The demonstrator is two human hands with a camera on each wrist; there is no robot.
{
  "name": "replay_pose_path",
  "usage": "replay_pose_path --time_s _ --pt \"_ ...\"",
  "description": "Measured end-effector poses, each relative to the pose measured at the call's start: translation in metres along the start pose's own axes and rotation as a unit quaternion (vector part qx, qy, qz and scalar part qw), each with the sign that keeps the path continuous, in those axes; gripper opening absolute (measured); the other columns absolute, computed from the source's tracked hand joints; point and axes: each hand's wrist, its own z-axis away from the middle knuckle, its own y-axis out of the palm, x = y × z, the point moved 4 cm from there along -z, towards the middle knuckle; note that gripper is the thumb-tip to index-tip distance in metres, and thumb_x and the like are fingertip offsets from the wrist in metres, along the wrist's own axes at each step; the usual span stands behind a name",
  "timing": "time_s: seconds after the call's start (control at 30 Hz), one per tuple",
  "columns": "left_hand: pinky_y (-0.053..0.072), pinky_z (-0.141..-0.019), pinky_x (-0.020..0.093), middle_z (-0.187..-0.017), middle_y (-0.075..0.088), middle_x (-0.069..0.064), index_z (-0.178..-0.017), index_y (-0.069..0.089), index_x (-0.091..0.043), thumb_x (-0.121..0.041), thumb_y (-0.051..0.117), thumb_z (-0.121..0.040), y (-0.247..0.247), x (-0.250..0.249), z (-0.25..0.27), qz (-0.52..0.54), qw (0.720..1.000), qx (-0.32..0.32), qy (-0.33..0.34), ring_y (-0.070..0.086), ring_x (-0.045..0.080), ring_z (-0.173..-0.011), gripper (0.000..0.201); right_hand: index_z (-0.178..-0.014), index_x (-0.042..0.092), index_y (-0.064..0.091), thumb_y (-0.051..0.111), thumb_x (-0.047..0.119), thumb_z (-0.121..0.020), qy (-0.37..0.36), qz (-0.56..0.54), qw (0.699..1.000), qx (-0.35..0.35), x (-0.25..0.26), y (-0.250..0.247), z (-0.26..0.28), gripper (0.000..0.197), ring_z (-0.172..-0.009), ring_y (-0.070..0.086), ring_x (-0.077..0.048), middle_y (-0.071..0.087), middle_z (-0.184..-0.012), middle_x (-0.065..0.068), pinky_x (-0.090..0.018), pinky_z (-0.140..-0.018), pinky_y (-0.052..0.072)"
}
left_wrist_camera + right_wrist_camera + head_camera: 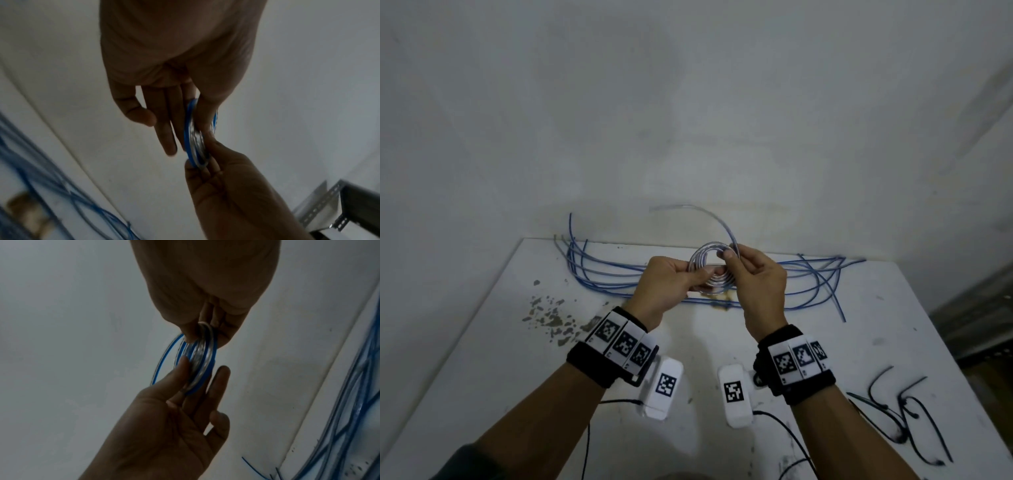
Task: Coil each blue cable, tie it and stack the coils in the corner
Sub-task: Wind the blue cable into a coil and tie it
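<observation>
Loose blue cables point(30, 170) blurred in left wrist view; coil's point(709, 270) lower turns hidden behind left hand point(667, 287) fingers.

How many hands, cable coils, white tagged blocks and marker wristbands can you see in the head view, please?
Hands: 2, the left hand and the right hand
Blue cable coil, pinched by both hands: 1
White tagged blocks: 2
Marker wristbands: 2
Total: 7

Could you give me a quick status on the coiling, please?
Left hand and right hand both grip the coil. Tail end free, untied. Loose blue cables wait behind.
</observation>
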Motion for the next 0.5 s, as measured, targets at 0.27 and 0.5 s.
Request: replay_pose_path --time_s 0.27,0.5 --pt "0.052 -0.066 0.02 -0.086 0.077 0.004 -0.101 0.077 -0.007 -0.016 0.066 -0.093 -0.013 -0.015 -0.004 -0.028 0.988 -0.056 0.143 0.07 0.007 -0.075 0.017 -0.104 -0.005 0.07 0.07 0.0 -0.087 0.056 -0.028 0.995 0.082 -0.001 0.005 0.004 0.019 -0.072 0.07 -0.024 0.075 -0.091 -0.018 -0.029 -0.067 0.058" --pt "0.052 -0.069 0.031 -0.08 0.076 0.006 -0.087 0.079 -0.014 -0.029 0.068 -0.091 -0.011 -0.011 -0.013 0.012 1.0 -0.011 0.022 0.066 0.017 -0.073 0.019 -0.098 0.0 0.073 0.067 0.0 -0.088 0.112 -0.066 0.988 0.088 -0.003 0.004 0.002 0.012 -0.07 0.07 -0.02 0.075 -0.087 -0.015 -0.024 -0.065 0.057"
